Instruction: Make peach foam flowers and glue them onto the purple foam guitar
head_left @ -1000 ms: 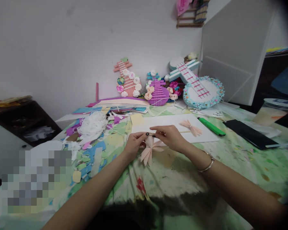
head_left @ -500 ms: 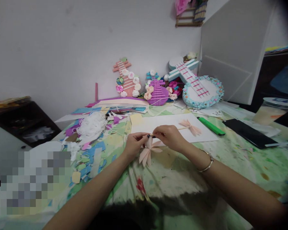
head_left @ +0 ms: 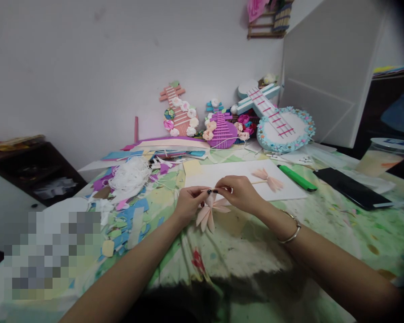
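Observation:
Between my two hands hangs a pale pink paper flower (head_left: 207, 217), its pointed petals spread downward. My left hand (head_left: 189, 204) pinches its narrow upper end from the left. From the right, my right hand (head_left: 239, 192) has its thumb and fingers closed at the same spot, the two thumbs almost meeting. My fingers cover most of that upper end. Behind them a white sheet (head_left: 222, 168) lies on the table, and on it rests another pink paper flower (head_left: 272, 181) with a thin stick, partly hidden by my right hand.
A green cutter (head_left: 296, 177) and a black phone-like slab (head_left: 352, 187) lie to the right, near a plastic cup (head_left: 385, 157). White string (head_left: 129, 175) and paper scraps (head_left: 121, 237) cover the left. Decorated paper instruments (head_left: 284, 130) lean against the wall.
Both hands stay pinched at the flower's top, almost unmoved. The flower's petals have shifted very slightly, and the whole view has drifted a little.

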A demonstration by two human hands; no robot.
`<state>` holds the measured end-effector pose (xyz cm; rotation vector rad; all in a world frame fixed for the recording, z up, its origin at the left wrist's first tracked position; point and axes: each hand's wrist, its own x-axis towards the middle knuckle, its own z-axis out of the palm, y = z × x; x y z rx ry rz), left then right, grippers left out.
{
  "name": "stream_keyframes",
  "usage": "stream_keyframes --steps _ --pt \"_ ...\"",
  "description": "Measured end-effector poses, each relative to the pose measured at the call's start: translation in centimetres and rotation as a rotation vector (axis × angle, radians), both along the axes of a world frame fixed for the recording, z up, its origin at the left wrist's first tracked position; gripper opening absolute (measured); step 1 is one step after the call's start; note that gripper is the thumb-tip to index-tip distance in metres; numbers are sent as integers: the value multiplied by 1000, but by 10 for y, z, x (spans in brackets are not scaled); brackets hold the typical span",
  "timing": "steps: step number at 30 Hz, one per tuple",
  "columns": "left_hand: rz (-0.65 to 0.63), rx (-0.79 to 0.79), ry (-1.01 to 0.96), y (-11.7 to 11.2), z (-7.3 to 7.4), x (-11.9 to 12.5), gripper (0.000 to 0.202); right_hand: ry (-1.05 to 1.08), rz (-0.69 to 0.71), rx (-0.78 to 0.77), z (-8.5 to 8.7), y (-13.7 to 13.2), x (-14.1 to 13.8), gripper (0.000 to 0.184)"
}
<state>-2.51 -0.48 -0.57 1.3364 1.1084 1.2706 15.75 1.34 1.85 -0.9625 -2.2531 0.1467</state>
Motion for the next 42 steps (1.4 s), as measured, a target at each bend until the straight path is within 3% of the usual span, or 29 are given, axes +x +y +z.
stream_keyframes --steps 13,27,42 --pt "-34 121 76 -2 3 0 20 5 -44 -13 2 -3 -1 17" --pt "-63 44 -43 -1 -1 1 28 10 -147 -5 4 -6 -3 21" --pt "-77 38 -85 -4 4 2 23 43 -136 19 3 -6 -3 20"
